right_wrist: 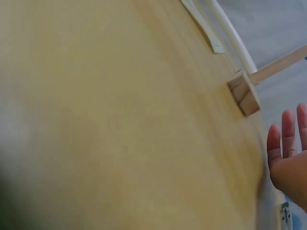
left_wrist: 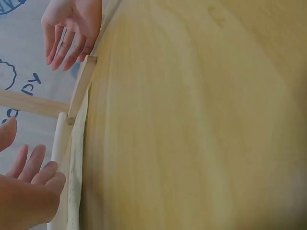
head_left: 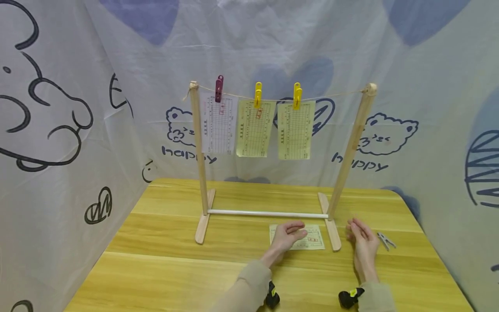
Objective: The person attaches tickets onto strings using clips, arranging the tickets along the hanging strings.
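My left hand (head_left: 287, 237) hovers over a pale green printed slip (head_left: 313, 242) on the table, covering part of it; its fingers are loosely bent with nothing between them. To the right, my right hand (head_left: 364, 245) is held beside the rack's right foot, fingers relaxed and holding nothing. Close by its right side lies a grey clothespin (head_left: 387, 241). In the left wrist view both the left hand (left_wrist: 36, 184) and the right hand (left_wrist: 73, 31) show spread, empty fingers. The right wrist view catches the right hand (right_wrist: 290, 153) at its edge, above the clothespin (right_wrist: 286, 216).
A wooden rack (head_left: 199, 151) with a white crossbar (head_left: 269, 213) stands on the table (head_left: 163, 260). From its string hang a white slip (head_left: 218, 130) under a maroon clothespin (head_left: 219, 89) and two yellow-green slips (head_left: 255, 134) under yellow clothespins (head_left: 258, 95). A patterned cloth (head_left: 128, 143) surrounds the table.
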Tool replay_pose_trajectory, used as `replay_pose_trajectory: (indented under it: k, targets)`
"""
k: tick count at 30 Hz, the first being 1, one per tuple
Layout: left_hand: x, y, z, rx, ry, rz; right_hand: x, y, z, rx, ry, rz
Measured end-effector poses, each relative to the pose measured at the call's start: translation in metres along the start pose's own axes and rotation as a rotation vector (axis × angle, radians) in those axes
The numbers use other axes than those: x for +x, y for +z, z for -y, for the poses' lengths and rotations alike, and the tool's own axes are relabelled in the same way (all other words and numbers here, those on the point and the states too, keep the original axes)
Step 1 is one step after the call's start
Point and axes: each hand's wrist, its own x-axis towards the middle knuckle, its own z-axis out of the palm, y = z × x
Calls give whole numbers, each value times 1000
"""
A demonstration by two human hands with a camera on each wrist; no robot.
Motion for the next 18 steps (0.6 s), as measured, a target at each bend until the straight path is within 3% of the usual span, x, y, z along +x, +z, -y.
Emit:
replay_pose_trajectory:
  k: [9,18]
  targets:
    - [2,5,6,29,-17,40,4,-5,-6,-37,122,-34]
    - [1,3,9,44,-35,64,3,-9,-7,-100,153,-13]
